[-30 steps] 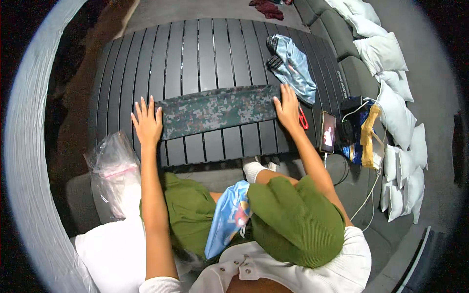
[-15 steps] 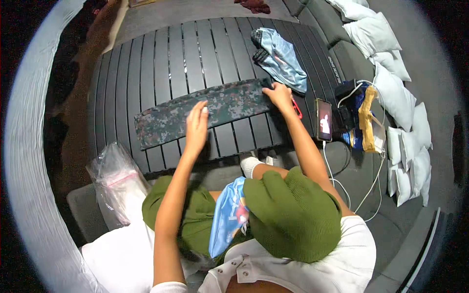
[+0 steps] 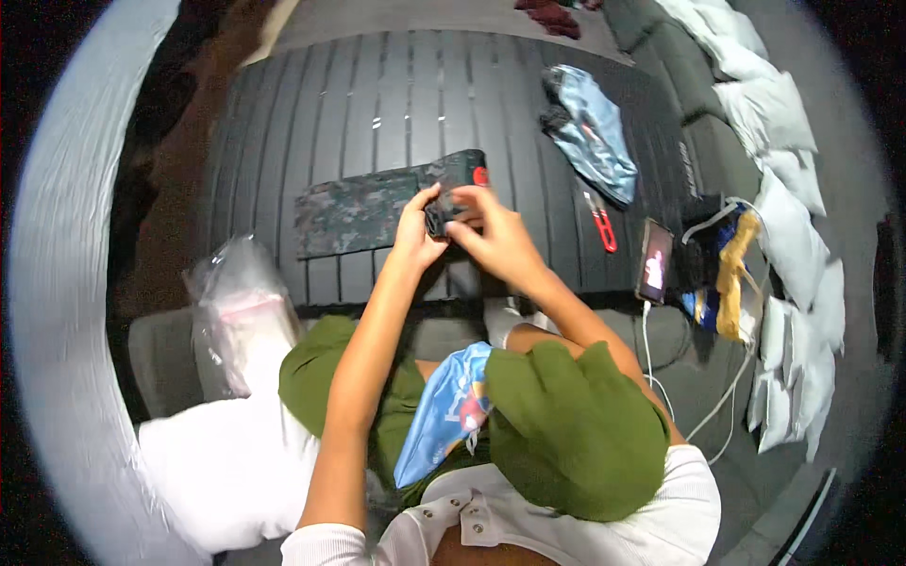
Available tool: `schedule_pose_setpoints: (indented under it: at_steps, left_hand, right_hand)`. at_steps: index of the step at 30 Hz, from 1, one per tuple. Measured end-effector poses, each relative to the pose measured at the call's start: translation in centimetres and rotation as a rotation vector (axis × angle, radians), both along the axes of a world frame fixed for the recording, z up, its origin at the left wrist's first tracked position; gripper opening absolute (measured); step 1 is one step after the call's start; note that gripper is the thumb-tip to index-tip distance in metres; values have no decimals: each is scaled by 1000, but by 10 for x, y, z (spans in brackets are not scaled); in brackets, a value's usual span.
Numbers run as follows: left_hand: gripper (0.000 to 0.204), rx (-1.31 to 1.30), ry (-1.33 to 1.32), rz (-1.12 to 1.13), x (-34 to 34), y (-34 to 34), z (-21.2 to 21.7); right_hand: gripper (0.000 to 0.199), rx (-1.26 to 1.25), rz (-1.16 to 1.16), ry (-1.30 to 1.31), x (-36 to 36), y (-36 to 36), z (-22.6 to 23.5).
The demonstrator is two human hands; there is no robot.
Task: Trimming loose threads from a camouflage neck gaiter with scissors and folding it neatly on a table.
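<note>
On the dark slatted bench [image 3: 377, 113] lies a long strip of camouflage cloth [image 3: 363, 209], and its right end is lifted and folded between both hands. The left hand [image 3: 420, 231] has its fingers closed on the fold, and the right hand [image 3: 495, 236] pinches the same end from the other side. Near the right hand lie a red tool [image 3: 601, 222] and a phone [image 3: 655, 260]; a clear plastic bag [image 3: 236, 302] lies to the left.
</note>
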State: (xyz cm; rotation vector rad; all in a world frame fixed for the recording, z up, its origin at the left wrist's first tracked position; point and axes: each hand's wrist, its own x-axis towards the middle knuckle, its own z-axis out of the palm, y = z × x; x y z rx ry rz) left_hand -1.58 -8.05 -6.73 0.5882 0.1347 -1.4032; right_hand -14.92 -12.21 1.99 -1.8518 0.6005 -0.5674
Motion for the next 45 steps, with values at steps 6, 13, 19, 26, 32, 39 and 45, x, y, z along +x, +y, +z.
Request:
schedule_pose_setpoints:
  at_steps: [6,13,19,26,32,39,45]
  left_hand:
    - [22,45,-52,-92,82,74,44]
    - [13,250,-228,-26,153,136,9]
    - [19,416,-590,17,135,118,32]
    - [27,414,-910,46,155,121,9]
    - [35,446,-1150,186,159,110,3]
    - [50,613,-1432,238,164,109,-9]
    - [37,765,-1679,408,145,103,-5]
  right_hand:
    - [25,188,-51,-138,-23,-4,0]
    - [24,371,-10,-179,-21,0,-17]
    - [24,361,-55,-151,-31,-8,-18]
    - [24,408,-41,-143,-30,-4,-25]
    - [24,411,-57,-108,-31,-5,-25]
    - [27,-261,-36,64,-7,-12,-34]
    - [52,-866,308,163,62,-5,-74]
